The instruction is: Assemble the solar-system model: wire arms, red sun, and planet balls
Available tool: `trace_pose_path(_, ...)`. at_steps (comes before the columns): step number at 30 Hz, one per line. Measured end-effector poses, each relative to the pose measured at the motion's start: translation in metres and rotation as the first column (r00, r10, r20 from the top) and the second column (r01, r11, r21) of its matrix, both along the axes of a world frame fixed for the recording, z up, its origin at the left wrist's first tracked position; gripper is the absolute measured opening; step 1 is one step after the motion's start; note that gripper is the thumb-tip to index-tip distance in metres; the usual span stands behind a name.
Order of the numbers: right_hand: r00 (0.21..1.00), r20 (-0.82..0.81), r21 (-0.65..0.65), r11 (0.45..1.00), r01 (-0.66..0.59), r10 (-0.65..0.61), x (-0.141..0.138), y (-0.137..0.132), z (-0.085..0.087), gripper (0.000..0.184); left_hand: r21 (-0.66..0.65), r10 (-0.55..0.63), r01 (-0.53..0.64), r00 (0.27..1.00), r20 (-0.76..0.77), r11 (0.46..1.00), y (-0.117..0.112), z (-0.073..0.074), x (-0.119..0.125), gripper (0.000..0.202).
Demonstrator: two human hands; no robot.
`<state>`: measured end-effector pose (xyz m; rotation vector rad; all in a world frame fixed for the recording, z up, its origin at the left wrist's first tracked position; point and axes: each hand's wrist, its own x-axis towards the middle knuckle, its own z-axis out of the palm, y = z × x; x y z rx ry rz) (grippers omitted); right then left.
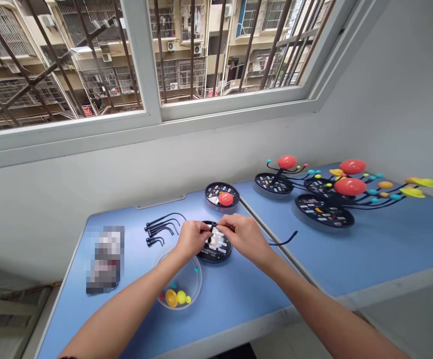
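Observation:
Both my hands are over a round black base (pixel 216 253) printed with pictures and labels, partly hidden by my fingers. My left hand (pixel 193 237) is closed, its fingertips pinching a short black post (pixel 211 233) that stands above the middle of the base. Fingers of my right hand (pixel 241 233) close on a small black piece (pixel 214 224) at the top of that post. How the two black parts join is too small to tell. Below my left hand, a clear plastic bowl (pixel 200 289) holds yellow, orange, red and teal balls.
Curved black rods (pixel 162 230) lie left of the base, and a single rod (pixel 289 239) lies to the right. Behind is a round base with red domes (pixel 225 199). Assembled planet models (pixel 324 212) stand at right. A blurred packet (pixel 106 259) lies at left on the blue table (pixel 253 294).

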<state>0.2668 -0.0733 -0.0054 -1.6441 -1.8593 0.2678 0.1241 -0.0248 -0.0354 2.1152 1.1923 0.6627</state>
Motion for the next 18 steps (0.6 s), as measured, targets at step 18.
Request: trace_pose_path(18,0.993,0.117,0.019,1.0,-0.01,0.007,-0.003,0.0,-0.01,0.02,-0.004,-0.009,0.009,1.0,-0.005,1.0,-0.001,-0.001,0.0,0.015)
